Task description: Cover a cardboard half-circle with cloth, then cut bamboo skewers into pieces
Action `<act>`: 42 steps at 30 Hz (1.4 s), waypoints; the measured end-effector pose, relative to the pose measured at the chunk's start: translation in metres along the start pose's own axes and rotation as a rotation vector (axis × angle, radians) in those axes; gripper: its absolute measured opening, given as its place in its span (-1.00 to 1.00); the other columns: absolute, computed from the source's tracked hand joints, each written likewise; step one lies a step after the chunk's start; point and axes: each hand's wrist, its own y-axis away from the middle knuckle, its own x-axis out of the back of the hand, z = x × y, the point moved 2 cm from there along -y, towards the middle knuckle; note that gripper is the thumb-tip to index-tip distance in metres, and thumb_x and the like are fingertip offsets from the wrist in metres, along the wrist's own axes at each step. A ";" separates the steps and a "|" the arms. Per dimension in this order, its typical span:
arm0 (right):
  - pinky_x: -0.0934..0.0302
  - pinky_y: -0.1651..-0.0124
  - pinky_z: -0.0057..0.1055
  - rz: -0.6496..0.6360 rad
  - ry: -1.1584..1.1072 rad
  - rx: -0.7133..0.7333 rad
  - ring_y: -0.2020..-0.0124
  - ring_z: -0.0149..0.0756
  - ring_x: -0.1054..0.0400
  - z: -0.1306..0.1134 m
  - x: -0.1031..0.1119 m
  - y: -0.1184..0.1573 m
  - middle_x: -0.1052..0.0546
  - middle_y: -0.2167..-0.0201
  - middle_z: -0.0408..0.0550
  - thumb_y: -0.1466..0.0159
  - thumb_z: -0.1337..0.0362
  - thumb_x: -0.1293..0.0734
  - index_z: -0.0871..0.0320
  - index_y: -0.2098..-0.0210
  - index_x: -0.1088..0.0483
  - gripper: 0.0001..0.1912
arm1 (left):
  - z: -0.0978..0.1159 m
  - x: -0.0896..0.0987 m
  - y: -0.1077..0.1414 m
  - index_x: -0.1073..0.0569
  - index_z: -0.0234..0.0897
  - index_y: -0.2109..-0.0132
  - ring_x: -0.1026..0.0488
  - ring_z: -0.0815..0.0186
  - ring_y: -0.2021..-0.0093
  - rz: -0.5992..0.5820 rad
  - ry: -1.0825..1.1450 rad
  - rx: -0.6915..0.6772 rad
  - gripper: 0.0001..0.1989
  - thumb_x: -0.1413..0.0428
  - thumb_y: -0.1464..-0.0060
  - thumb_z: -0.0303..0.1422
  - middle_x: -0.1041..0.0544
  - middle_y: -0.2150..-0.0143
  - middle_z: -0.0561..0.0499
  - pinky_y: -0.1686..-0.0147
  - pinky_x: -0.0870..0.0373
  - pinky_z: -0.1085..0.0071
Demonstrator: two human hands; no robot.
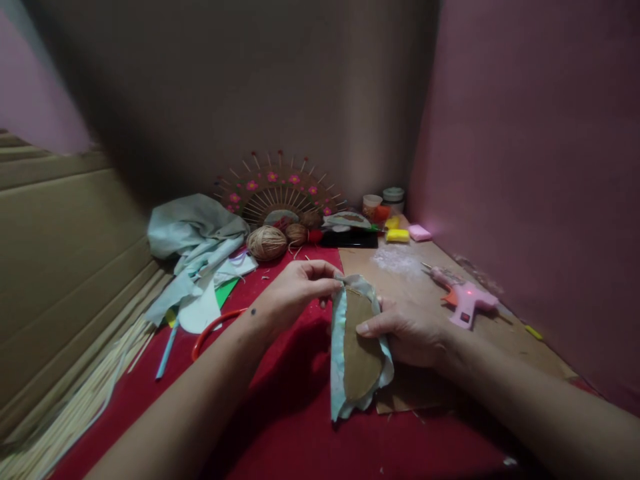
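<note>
A brown sole-shaped cardboard piece (361, 360) lies against light blue fabric (338, 383), whose edges stick out around it. My right hand (407, 330) grips the piece from its right side, thumb flat on the cardboard and fingers behind. At the upper end, my left hand (305, 290) pinches the fabric edge between thumb and forefinger. The fabric there is gathered over the cardboard's top, while its lower left corner hangs loose. Both hands hold the piece upright above the red cloth (290, 427).
A pink glue gun (470, 300) rests on a cardboard sheet (520, 340) at right, beside clear plastic scraps (397, 259). Twine balls (267, 243), a decorated fan (280, 187) and crumpled fabric (195, 230) stand behind. Red-handled scissors (200, 343) and a blue stick (167, 350) lie left.
</note>
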 end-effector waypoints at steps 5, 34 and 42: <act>-0.29 0.20 -0.31 0.013 0.007 0.002 0.39 -0.31 -0.44 0.000 -0.002 0.001 -0.50 0.46 -0.13 0.06 0.50 -0.39 0.21 0.27 -0.31 -0.66 | 0.004 -0.003 0.002 -0.47 -0.36 0.45 -0.26 0.46 0.59 0.077 -0.044 0.013 -0.96 -0.16 0.16 -0.47 -0.39 0.60 0.12 0.55 -0.16 0.51; -0.26 0.20 -0.31 0.029 -0.006 0.001 0.42 -0.33 -0.42 -0.005 0.001 0.002 -0.48 0.48 -0.12 0.08 0.52 -0.38 0.24 0.28 -0.32 -0.66 | 0.018 0.000 0.011 -0.57 -0.37 0.24 -0.38 0.38 0.48 0.105 -0.503 -0.169 -0.78 -0.12 -0.02 -0.34 -0.55 0.43 0.00 0.44 -0.31 0.49; -0.26 0.24 -0.37 0.035 0.018 -0.029 0.45 -0.38 -0.40 -0.002 0.000 0.002 -0.49 0.45 -0.09 0.07 0.50 -0.38 0.24 0.34 -0.33 -0.71 | 0.026 -0.004 0.011 -0.56 -0.34 0.27 -0.47 0.34 0.40 0.097 -0.805 -0.325 -0.84 -0.09 -0.03 -0.45 -0.60 0.36 -0.03 0.36 -0.32 0.48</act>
